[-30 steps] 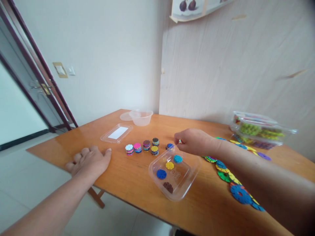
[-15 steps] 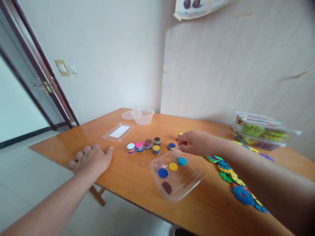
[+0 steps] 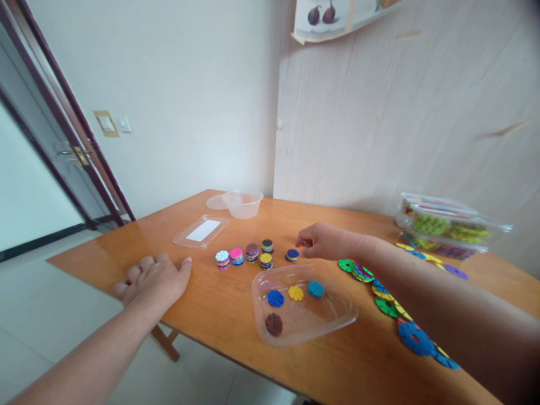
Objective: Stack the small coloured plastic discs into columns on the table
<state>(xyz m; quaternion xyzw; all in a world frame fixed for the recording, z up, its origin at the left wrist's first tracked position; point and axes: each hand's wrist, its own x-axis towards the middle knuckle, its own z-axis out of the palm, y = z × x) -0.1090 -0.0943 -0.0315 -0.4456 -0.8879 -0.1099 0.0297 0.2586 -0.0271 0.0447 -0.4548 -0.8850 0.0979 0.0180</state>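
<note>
My left hand [image 3: 154,278] lies flat on the wooden table [image 3: 219,306], fingers loosely curled, holding nothing. My right hand [image 3: 323,242] reaches across the table with its fingertips pinched just right of a small blue stack of discs [image 3: 291,255]; what they hold is hidden. Several short stacks of coloured discs [image 3: 251,254] stand in a row to the left of it. In front of my right hand sits a clear plastic tray [image 3: 333,315] with several single discs in it: blue, yellow, teal and brown.
Large coloured discs [image 3: 390,301] trail along the table under my right forearm. A clear box of coloured pieces [image 3: 447,228] stands at the back right. A flat clear lid [image 3: 200,231] and a clear bowl [image 3: 242,203] lie at the back left. The table's front edge is close.
My right hand has moved a little left and down toward the blue stack. The clear tray has turned and shifted slightly right. My left hand has stayed put.
</note>
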